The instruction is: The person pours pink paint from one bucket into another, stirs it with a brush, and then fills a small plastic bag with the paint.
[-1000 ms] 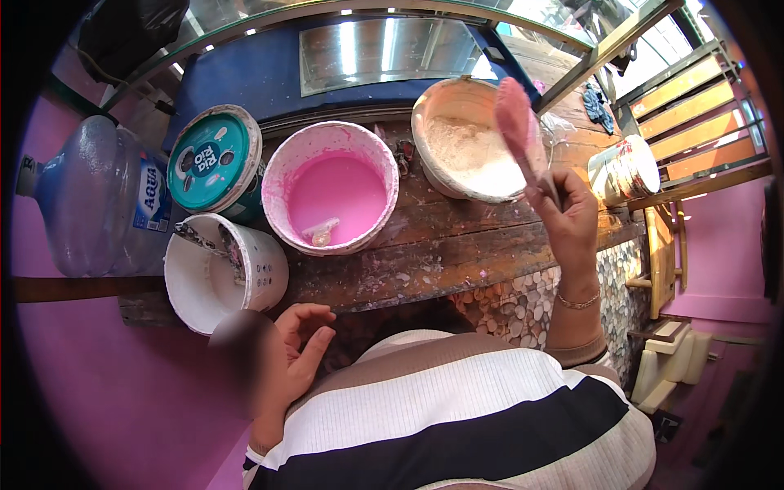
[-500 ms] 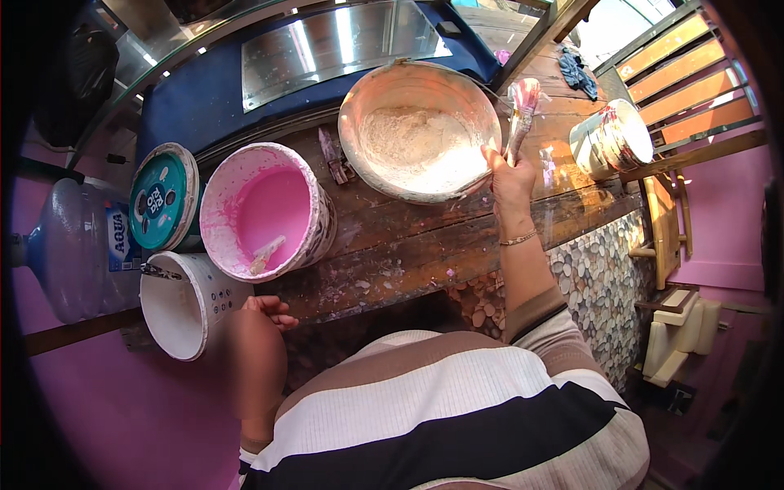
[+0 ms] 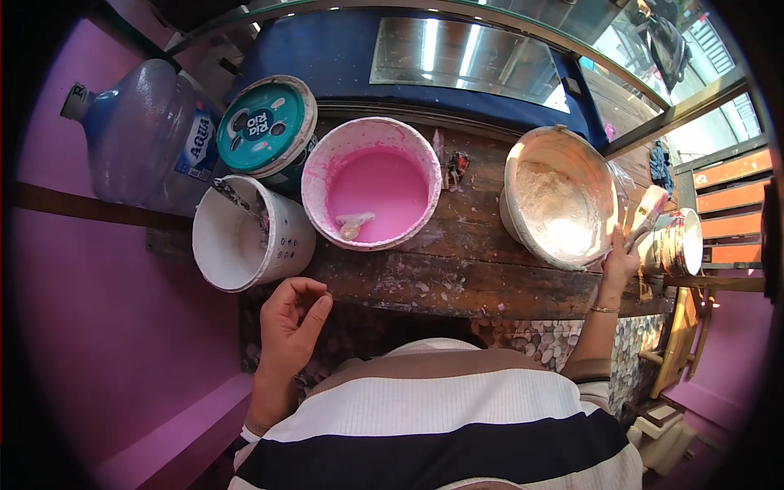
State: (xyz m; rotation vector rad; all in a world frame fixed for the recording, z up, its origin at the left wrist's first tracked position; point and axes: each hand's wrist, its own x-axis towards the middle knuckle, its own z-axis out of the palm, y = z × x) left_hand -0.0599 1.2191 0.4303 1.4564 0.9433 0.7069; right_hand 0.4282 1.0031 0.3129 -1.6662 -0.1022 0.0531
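Observation:
A paintbrush with pinkish bristles (image 3: 651, 204) is in my right hand (image 3: 621, 260), held at the right rim of a wide basin of pale powder (image 3: 555, 212). My left hand (image 3: 296, 318) hovers empty at the table's front edge, fingers loosely curled and apart, just below a white bucket (image 3: 224, 237) with a stained tool resting inside. A bucket of pink liquid (image 3: 380, 184) stands in the middle with a pale handle (image 3: 353, 222) sticking out of it. A teal-lidded bucket (image 3: 257, 122) stands behind at the left.
A large water jug (image 3: 135, 131) lies at the left beside a pink wall. A paint-streaked bucket (image 3: 686, 243) stands at the right near orange slats. A glass pane (image 3: 465, 61) on blue board is at the back of the wooden table (image 3: 433, 286); small dark items (image 3: 457, 170) lie between buckets.
The brush in my right hand has come down from a raised position to beside the basin's right rim, tilted rightward. The view has shifted. My left hand remains near the white bucket.

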